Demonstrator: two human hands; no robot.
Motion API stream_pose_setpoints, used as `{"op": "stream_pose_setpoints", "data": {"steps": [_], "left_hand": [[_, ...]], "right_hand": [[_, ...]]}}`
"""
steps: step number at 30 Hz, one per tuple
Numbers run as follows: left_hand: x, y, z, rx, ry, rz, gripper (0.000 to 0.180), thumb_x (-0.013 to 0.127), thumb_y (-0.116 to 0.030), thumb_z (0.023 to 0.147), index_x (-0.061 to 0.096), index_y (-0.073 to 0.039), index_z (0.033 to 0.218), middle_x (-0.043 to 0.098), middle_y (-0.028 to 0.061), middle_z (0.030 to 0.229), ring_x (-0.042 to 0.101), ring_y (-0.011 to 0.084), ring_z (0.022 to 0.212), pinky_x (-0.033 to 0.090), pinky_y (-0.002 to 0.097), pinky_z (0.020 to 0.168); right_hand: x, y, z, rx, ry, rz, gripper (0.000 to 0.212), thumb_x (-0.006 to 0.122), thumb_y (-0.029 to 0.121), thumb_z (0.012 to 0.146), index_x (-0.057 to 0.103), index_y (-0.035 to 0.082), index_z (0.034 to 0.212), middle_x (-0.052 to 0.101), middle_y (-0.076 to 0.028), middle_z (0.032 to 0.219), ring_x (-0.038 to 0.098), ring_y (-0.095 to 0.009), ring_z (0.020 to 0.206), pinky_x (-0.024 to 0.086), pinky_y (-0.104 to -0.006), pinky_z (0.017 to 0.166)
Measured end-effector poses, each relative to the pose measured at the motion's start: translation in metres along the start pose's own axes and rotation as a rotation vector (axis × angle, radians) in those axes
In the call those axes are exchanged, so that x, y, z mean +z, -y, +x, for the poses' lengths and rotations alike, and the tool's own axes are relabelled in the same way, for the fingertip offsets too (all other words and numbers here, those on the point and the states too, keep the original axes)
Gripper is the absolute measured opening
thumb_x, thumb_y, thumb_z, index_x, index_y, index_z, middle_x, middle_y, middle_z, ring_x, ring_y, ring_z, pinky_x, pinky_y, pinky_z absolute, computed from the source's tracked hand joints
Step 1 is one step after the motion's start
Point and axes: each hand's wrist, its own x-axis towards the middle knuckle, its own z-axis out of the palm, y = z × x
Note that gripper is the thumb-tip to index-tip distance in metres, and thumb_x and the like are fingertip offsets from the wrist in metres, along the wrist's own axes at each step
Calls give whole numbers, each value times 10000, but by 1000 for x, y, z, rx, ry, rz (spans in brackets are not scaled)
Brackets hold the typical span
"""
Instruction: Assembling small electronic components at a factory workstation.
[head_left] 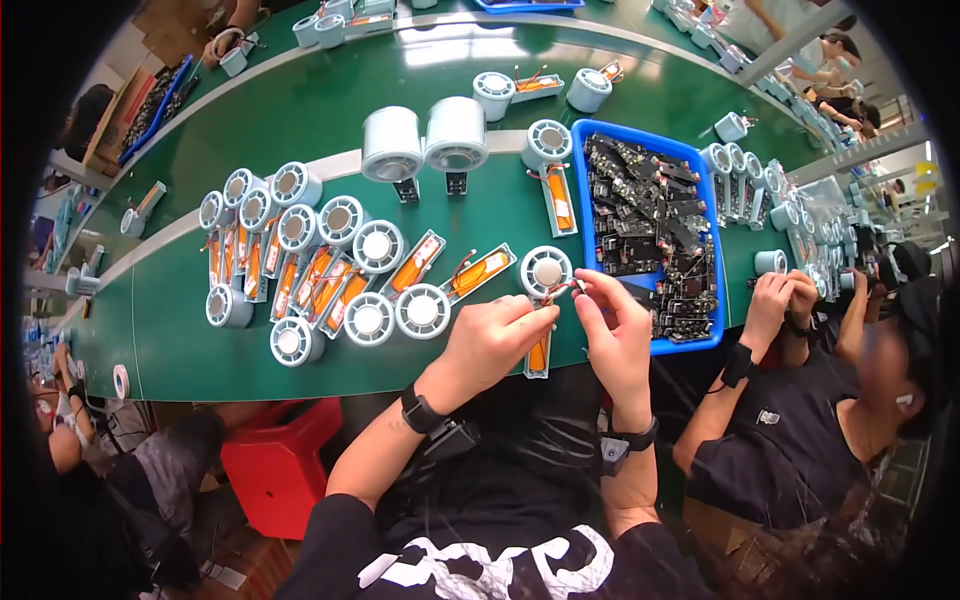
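In front of me lies a handheld fan unit (547, 268), its round light-blue head pointing away and its open handle with an orange battery (538, 352) toward me. My left hand (490, 340) is closed in a pinch over the handle, at the thin red and black wires (550, 296). The fingertips of my right hand (615, 330) pinch the end of these wires, where a small pale piece shows. Both hands are close together just below the fan head. Further left, several similar fan units (368, 318) lie with orange batteries in their open handles.
A blue tray (718, 250) full of black circuit boards stands right of my hands. Two larger fan heads (455, 135) stand beyond on the green table (200, 350). A tape roll (121, 381) and red stool (280, 465) are at left. A co-worker's hands (780, 300) work at right.
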Motion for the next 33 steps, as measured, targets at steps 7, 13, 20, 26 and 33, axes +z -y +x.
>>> {"op": "stream_pose_setpoints", "data": {"steps": [7,13,20,26,33], "left_hand": [[7,14,14,167,88,89,230,779,-98,784,735,-100,1009,662,30,805,664,207,662,520,342,548],[9,11,10,198,113,100,227,783,-96,782,738,-88,1004,678,39,822,675,212,670,528,333,557],[6,13,9,197,198,96,222,784,-91,780,740,-82,997,682,42,813,679,211,657,535,334,565],[0,19,14,319,137,94,258,775,-70,765,742,-68,1021,642,5,749,631,174,612,481,310,517],[2,26,9,425,104,165,316,753,-38,714,742,-62,1029,545,-27,678,555,127,564,431,283,487]], "right_hand": [[5,-15,-19,89,78,200,373,721,-11,882,657,21,1249,725,-52,985,661,-99,851,522,-241,781],[10,-19,-30,77,6,144,365,727,-22,872,666,15,1229,728,-55,984,664,-99,871,530,-253,789],[7,-21,-32,47,6,164,362,734,-29,863,669,0,1217,732,-57,976,670,-108,864,536,-263,797],[9,-25,-34,119,-2,271,301,699,-20,902,668,-10,1202,724,-43,971,635,-76,793,507,-228,717],[10,-19,-30,230,38,298,257,672,-13,931,663,-9,1188,715,-24,981,601,-38,767,469,-196,659]]}}
